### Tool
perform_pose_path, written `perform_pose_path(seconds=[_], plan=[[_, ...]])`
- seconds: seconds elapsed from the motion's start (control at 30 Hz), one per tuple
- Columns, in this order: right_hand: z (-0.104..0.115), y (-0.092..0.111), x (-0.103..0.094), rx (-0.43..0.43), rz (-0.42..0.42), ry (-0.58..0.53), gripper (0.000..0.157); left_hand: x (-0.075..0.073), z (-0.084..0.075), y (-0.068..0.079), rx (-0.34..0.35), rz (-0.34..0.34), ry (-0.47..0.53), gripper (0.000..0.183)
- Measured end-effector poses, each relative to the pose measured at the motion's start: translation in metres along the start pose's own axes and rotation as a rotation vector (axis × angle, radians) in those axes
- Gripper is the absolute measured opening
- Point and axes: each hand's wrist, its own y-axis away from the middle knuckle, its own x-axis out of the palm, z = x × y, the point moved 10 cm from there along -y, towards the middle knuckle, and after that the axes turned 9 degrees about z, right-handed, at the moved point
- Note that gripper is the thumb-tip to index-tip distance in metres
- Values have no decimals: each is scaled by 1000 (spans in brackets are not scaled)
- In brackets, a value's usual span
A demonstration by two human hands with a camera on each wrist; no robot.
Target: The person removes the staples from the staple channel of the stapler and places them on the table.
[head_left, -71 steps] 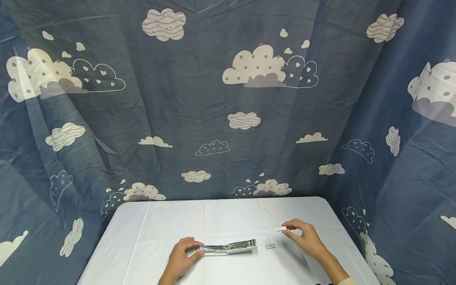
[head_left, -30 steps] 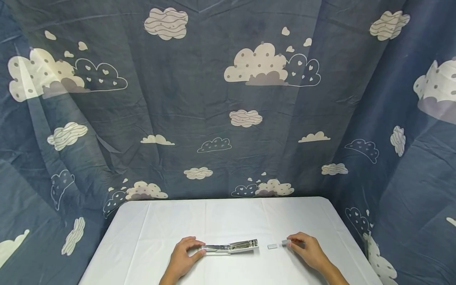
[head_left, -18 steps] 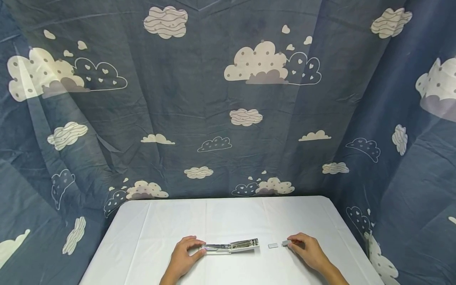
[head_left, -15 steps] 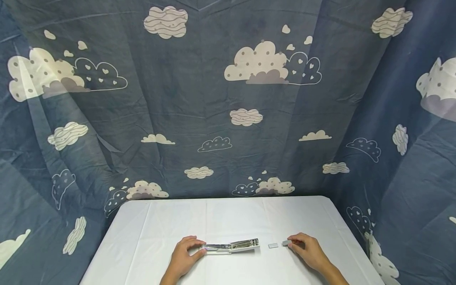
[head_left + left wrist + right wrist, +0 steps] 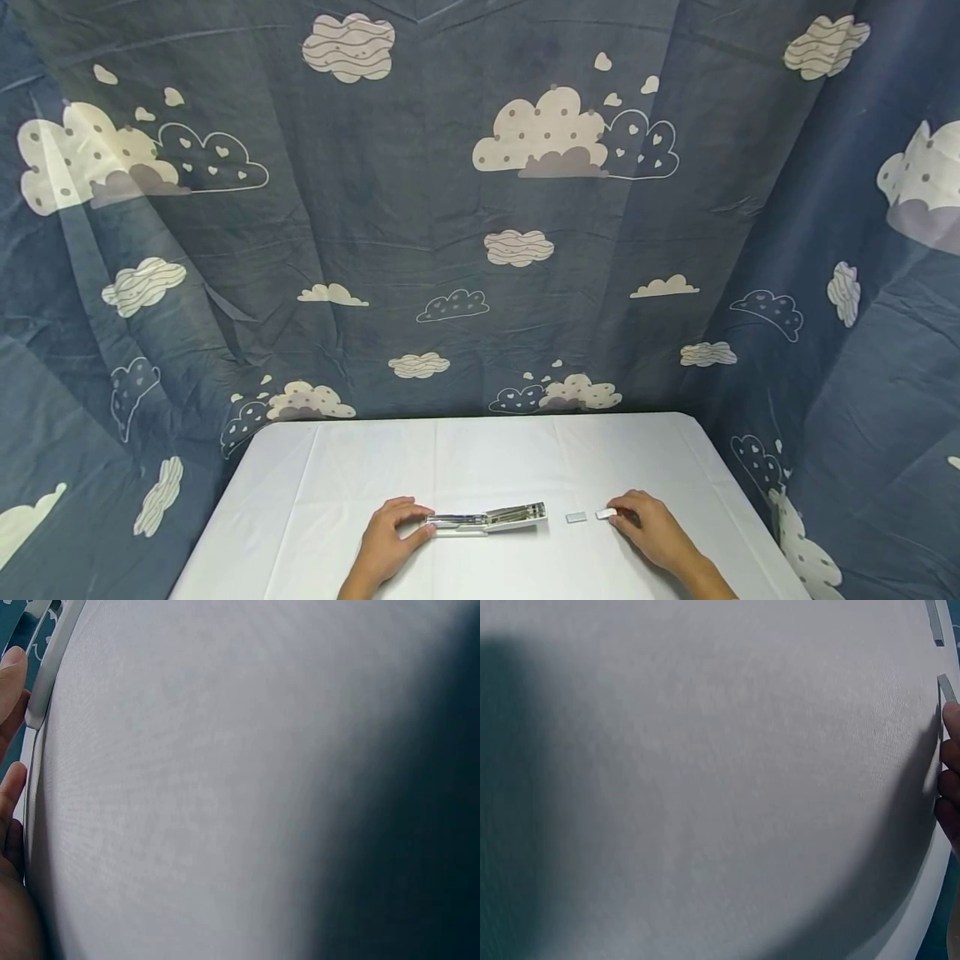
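Note:
In the head view, my left hand [image 5: 382, 542] grips the rear end of a white stapler [image 5: 517, 517], thumb on the near side and fingers on the far side. Its top is swung back, so the metal inside shows. To the right, a short grey strip of staples [image 5: 576, 517] lies flat on the table. Just beyond it, my right hand [image 5: 651, 529] pinches a second strip of staples [image 5: 604, 514] between thumb and forefinger, low over the cloth. The right wrist view catches the held strip [image 5: 946, 687] at its edge, fingertips behind it.
A white cloth covers the table [image 5: 450, 467]. Behind it and at both sides hangs a dark blue curtain [image 5: 420, 208] with cloud prints. Both wrist views show mostly blurred white cloth.
My right hand has come down toward the table with its strip, level with the lying one. Within the last half second that strip has turned from grey to whitish. My left hand stays put.

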Motion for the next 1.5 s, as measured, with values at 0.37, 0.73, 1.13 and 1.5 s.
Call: perform_pose_path(seconds=[0.37,0.73,1.13,1.5], plan=[[8,0,-3,-55,-23,123,17,-1,-1,-3,2,-4,-10,22],[6,1,1,-44,-79,186,19,-2,-3,-4,13,-12,-9,22],[4,8,3,-8,-109,162,24,-2,-3,-3,27,-40,-19,21],[5,23,13,16,-75,124,31,0,2,2,4,-26,-10,22]])
